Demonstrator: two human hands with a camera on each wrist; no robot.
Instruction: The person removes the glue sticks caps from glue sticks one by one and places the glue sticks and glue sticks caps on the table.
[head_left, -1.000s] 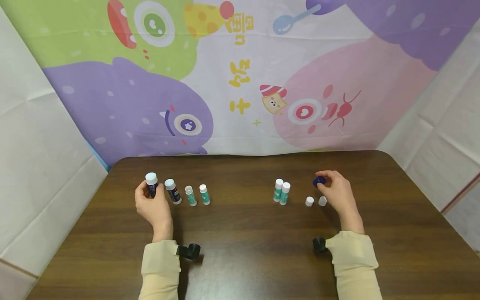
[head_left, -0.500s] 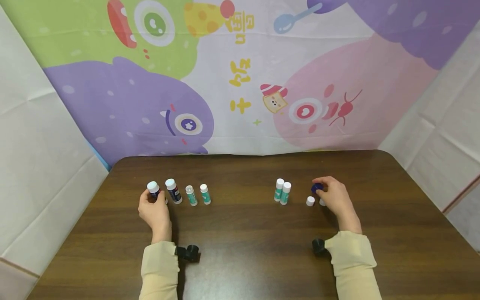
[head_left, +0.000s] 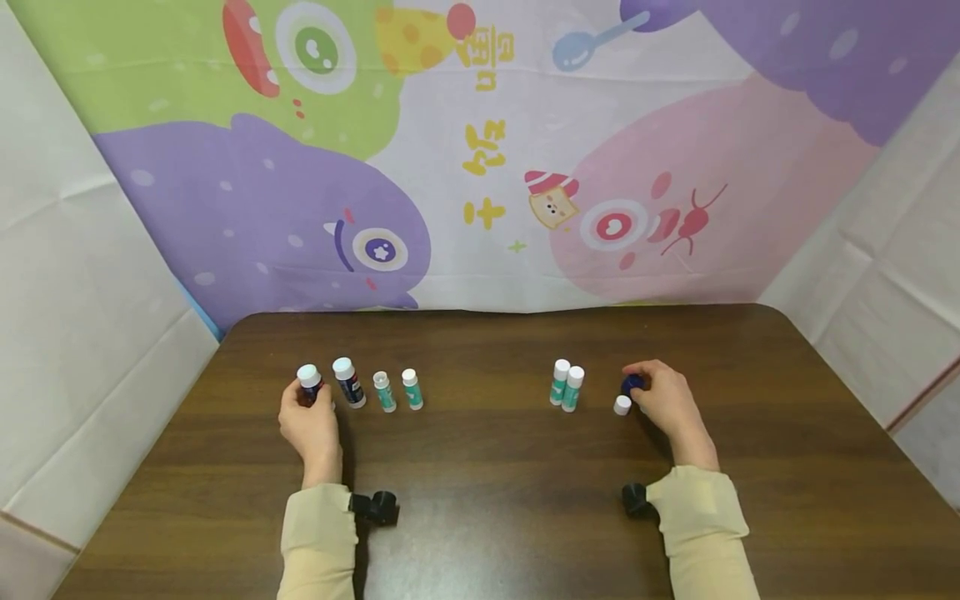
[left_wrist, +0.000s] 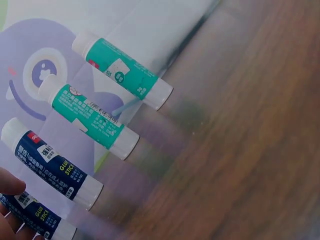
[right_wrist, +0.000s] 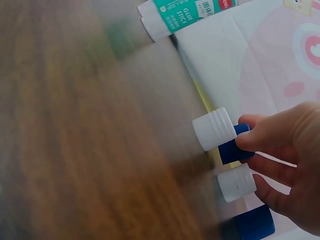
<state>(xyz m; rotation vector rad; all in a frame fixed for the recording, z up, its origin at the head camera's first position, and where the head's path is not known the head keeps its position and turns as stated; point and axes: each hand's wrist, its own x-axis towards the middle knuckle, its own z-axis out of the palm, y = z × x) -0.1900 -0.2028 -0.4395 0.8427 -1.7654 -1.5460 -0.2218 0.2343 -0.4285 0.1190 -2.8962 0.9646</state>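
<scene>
At the table's left, my left hand [head_left: 309, 429] grips a navy glue stick [head_left: 310, 382] with a white top; its base is at table level in the left wrist view. Just right of it a second navy glue stick [head_left: 349, 383] stands upright, then two teal glue sticks, a nearer one [head_left: 386, 393] and one [head_left: 412, 390] farther right. My right hand [head_left: 667, 404] pinches a blue cap [right_wrist: 236, 147] between thumb and fingers, low over the table. Close to it are two white caps, one [right_wrist: 215, 129] beside the thumb and one [right_wrist: 237, 184] by the lower fingers.
Another blue cap [right_wrist: 256, 223] sits below the right hand in the right wrist view. Two teal glue sticks, one [head_left: 558, 383] and its neighbour [head_left: 573, 390], stand close together left of the caps. A printed cloth [head_left: 487, 267] hangs behind the brown table [head_left: 487, 467].
My left hand has lowered the navy glue stick to the table. The right hand has come down and slightly left with the blue cap, now covering one white cap in the head view.
</scene>
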